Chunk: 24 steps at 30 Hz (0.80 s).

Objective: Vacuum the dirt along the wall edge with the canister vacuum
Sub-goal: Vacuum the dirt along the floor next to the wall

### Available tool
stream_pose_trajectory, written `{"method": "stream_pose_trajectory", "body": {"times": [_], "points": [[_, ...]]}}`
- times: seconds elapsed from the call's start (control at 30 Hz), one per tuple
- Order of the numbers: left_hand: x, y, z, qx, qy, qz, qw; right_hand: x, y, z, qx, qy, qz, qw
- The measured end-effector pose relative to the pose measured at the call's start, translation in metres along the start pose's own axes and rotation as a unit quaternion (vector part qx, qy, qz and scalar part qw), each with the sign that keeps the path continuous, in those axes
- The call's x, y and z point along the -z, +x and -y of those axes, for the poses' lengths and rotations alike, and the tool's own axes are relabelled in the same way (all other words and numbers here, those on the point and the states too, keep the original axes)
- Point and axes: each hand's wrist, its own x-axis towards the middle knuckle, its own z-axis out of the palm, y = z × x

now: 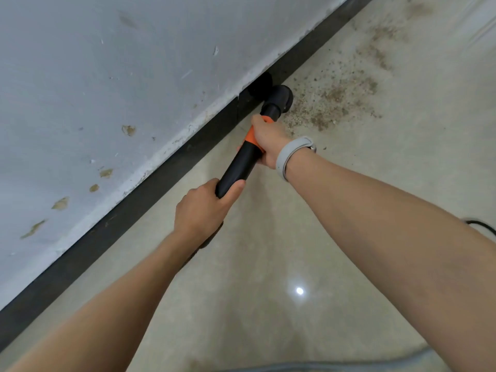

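Observation:
I hold a black vacuum wand (241, 165) with an orange collar in both hands. My left hand (201, 208) grips its near end. Further along, my right hand (268, 140) grips it at the orange collar. The wand's round black nozzle (280, 99) sits on the floor against the black baseboard (161, 178). Brown dirt (335, 98) is scattered on the floor to the right of the nozzle and runs on along the wall edge toward the upper right. The canister is out of view.
A scuffed white wall (120, 89) with brown marks fills the left side. Glossy beige floor (295, 251) stretches below and right. A black cable (483, 226) shows at the right edge. A grey band (291, 154) is on my right wrist.

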Motion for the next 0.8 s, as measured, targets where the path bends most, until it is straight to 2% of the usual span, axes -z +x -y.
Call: {"method": "stream_pose_trajectory", "body": {"times": [0.13,0.37,0.57,0.8], "points": [[0.004,-0.037,0.027,0.035,-0.086,0.011,0.996,-0.024,-0.02,-0.03,0.026,-0.047,-0.003,0.999],[0.017,-0.075,0.057,0.049,-0.116,0.041,0.991,-0.047,-0.053,-0.061,-0.001,-0.073,0.002,0.997],[0.007,-0.074,0.034,0.015,-0.129,0.107,0.986,-0.004,-0.063,-0.055,-0.032,-0.053,-0.057,0.996],[-0.02,-0.085,0.007,-0.057,-0.054,0.174,0.982,0.062,-0.081,-0.075,-0.051,0.038,-0.117,0.991]]}}
